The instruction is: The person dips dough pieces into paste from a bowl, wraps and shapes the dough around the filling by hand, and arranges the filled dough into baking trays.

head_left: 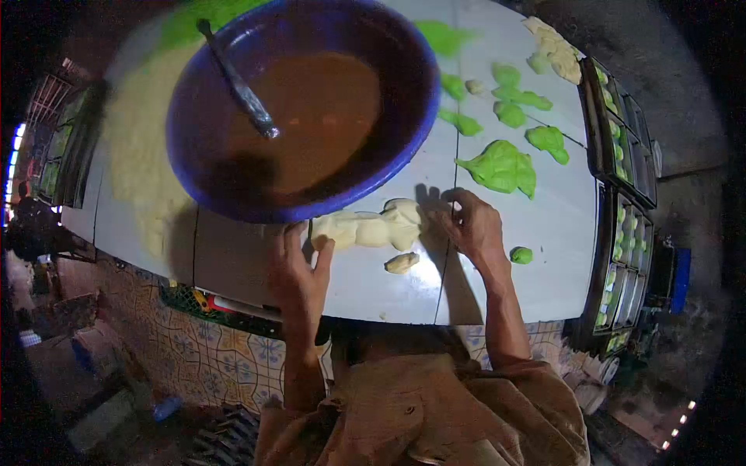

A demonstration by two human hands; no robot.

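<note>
A lumpy strip of pale dough [371, 230] lies on the white table just below the rim of a large blue basin [416, 159]. At the strip's left end is my left hand [298, 260], its thumb and fingers closed around the edge of the dough. My right hand [470, 227] is by the right end, fingers curled and thumb pressed in; whatever it pinches is hidden. A small pale dough scrap [402, 263] sits below the strip. Brown liquid [322, 116] fills the basin's bottom, and a plastic-wrapped stick or handle [241, 89] leans into it.
Several green dough pieces [501, 167] are scattered on the table [544, 256] at the right, with a small green lump [521, 255] nearer me. Dark trays [622, 268] holding green pieces line the right edge. A wide pale dough sheet [144, 155] covers the left side.
</note>
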